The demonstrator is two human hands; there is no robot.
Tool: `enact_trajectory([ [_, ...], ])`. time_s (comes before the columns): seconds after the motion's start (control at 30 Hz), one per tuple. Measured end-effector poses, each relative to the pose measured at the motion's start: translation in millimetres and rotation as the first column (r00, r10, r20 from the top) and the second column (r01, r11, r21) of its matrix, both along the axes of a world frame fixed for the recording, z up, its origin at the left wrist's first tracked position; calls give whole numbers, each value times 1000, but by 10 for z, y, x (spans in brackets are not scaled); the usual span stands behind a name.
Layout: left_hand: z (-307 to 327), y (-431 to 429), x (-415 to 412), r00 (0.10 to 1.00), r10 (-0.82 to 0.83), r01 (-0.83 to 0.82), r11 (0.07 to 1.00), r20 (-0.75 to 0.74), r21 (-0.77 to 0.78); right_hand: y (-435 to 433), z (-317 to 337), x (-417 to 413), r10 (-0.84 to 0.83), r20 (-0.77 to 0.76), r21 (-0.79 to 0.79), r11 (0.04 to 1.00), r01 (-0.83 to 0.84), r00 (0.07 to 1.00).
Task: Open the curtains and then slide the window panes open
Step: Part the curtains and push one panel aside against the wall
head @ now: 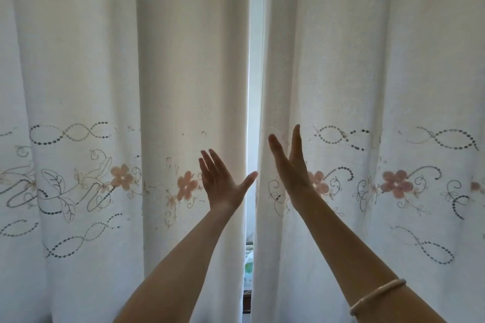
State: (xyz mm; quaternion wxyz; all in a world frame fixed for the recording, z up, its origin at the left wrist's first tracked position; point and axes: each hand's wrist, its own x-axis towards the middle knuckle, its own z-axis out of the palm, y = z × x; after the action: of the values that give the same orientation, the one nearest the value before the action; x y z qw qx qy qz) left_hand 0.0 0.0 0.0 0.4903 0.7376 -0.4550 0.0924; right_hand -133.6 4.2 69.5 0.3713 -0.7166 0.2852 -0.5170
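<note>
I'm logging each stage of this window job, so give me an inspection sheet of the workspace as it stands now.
Surface: nothing seen.
Job's things: left curtain and right curtain hang nearly closed, with a narrow gap between them; the window barely shows through it.
Clutter: small items glimpsed low in the gap, unclear.
Hands: left hand open, fingers spread, thumb at the gap; right hand open and flat by the right curtain's edge; neither grips cloth.
Cables: nothing seen.
Surroundings: embroidered flower band across both curtains; bracelet on right forearm.
</note>
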Motion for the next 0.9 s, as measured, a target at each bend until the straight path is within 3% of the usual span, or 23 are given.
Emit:
enact_trajectory([
  [0.37,-41,1,247,923,330,-328,944,195,-47,-63,28,284,-112,-25,-166,980,107,993],
  [0.53,-69,284,643,830,452,-447,889,325,-95,87,22,626,-314,26,-468,835,289,949],
  [0.6,-56,439,810,800,489,-485,868,348,-104,174,50,833,-291,15,-523,813,256,956],
  [0.9,5,1105,1456,683,614,-637,766,396,-89,262,210,1738,-79,-155,-449,894,1,985],
])
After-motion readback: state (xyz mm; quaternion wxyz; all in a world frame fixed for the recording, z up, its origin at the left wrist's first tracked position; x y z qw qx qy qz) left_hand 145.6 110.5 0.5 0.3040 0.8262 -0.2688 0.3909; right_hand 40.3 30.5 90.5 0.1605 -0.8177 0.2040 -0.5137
